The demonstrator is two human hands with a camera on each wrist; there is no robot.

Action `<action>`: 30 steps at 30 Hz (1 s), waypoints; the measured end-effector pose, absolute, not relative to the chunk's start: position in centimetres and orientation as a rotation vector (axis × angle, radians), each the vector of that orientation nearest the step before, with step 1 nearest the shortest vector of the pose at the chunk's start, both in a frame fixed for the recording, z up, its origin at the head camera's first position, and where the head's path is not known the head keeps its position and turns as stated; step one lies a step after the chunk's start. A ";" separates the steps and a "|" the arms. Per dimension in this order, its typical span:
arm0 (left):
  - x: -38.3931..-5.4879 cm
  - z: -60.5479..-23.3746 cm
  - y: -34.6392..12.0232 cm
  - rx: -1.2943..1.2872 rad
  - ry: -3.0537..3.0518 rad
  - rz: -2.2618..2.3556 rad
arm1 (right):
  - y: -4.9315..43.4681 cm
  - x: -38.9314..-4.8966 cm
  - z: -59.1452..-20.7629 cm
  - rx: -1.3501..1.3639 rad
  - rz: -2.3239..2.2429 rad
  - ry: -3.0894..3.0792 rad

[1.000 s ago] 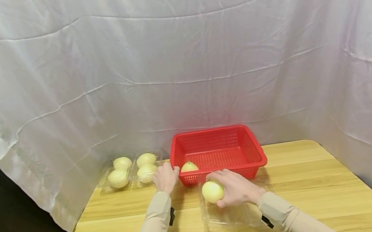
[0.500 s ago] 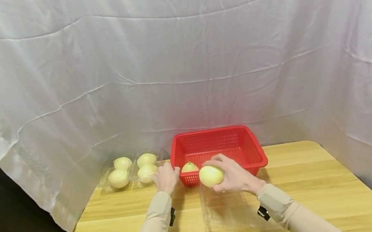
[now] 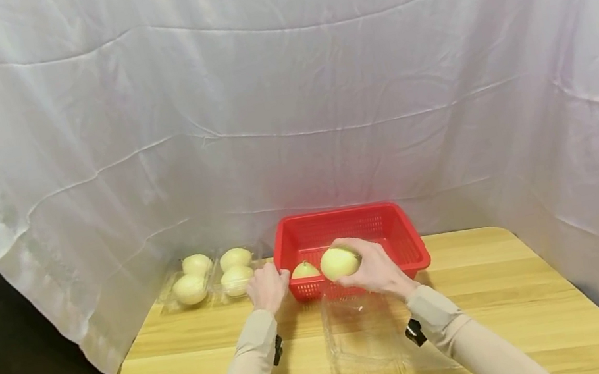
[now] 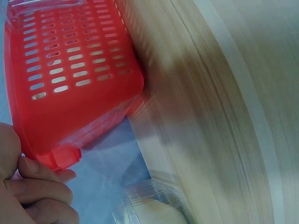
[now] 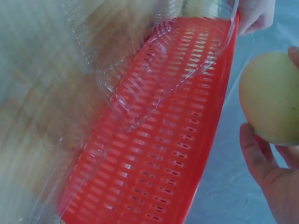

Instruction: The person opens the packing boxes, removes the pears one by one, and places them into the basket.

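My right hand point(image 3: 376, 270) grips a pale yellow pear point(image 3: 339, 263), which overlaps the front rim of the red plastic basket point(image 3: 415, 240) in the head view. The right wrist view shows thumb and fingers around the pear point(image 5: 273, 98). My left hand point(image 3: 267, 286) pinches the basket's left rim near the front corner, fingers curled at the edge in the left wrist view. Another pear point(image 3: 305, 270) lies inside the basket at its front left. In front of the basket stands a transparent plastic clamshell box point(image 3: 363, 344), with no fruit in it.
Left of the basket, two clear boxes hold pairs of pears, one pair point(image 3: 190, 289) farther left and one point(image 3: 237, 279) beside my left hand. A pale curtain point(image 3: 287, 115) hangs behind the wooden table point(image 3: 511, 296).
My right hand has lifted the pear from over the clear box, up and away from me to the basket's front rim. My left hand has stayed at the basket.
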State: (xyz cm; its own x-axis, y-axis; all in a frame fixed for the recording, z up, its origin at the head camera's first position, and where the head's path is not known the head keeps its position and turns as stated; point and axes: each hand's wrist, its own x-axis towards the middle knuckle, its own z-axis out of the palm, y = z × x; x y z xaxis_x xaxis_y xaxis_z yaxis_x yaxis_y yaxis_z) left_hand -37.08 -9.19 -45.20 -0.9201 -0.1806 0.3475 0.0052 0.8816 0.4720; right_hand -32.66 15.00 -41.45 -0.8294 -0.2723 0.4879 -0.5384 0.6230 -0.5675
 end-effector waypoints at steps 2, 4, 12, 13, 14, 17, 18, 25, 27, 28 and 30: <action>-37.0 -45.2 -9.2 0.130 -2.663 -0.666 | 15.1 -33.0 -41.5 0.616 1.016 -2.481; -37.0 -45.1 -9.1 0.134 -2.666 -0.662 | 15.1 -33.4 -41.6 0.588 0.979 -2.474; -37.0 -45.1 -9.0 0.130 -2.664 -0.651 | 14.5 -35.0 -42.2 0.477 0.981 -2.545; -37.0 -45.1 -9.0 0.128 -2.660 -0.647 | 14.3 -35.1 -42.3 0.468 0.994 -2.551; -37.0 -45.1 -9.0 0.125 -2.656 -0.641 | 14.2 -35.3 -42.4 0.457 1.008 -2.556; -37.0 -45.2 -9.0 0.116 -2.642 -0.625 | 13.7 -35.7 -42.5 0.428 1.033 -2.570; -37.0 -45.2 -9.1 0.113 -2.640 -0.621 | 13.5 -35.7 -42.6 0.414 1.043 -2.575; -37.0 -45.5 -9.1 0.107 -2.650 -0.608 | 12.9 -36.4 -42.9 0.276 1.049 -2.639; -37.0 -45.5 -9.1 0.108 -2.642 -0.612 | 12.7 -36.7 -42.8 0.248 1.038 -2.661; -37.0 -45.4 -9.1 0.107 -2.639 -0.610 | 12.7 -36.9 -42.8 0.237 1.027 -2.677; -37.0 -45.4 -9.0 0.104 -2.636 -0.605 | 12.7 -37.2 -42.8 0.225 1.012 -2.705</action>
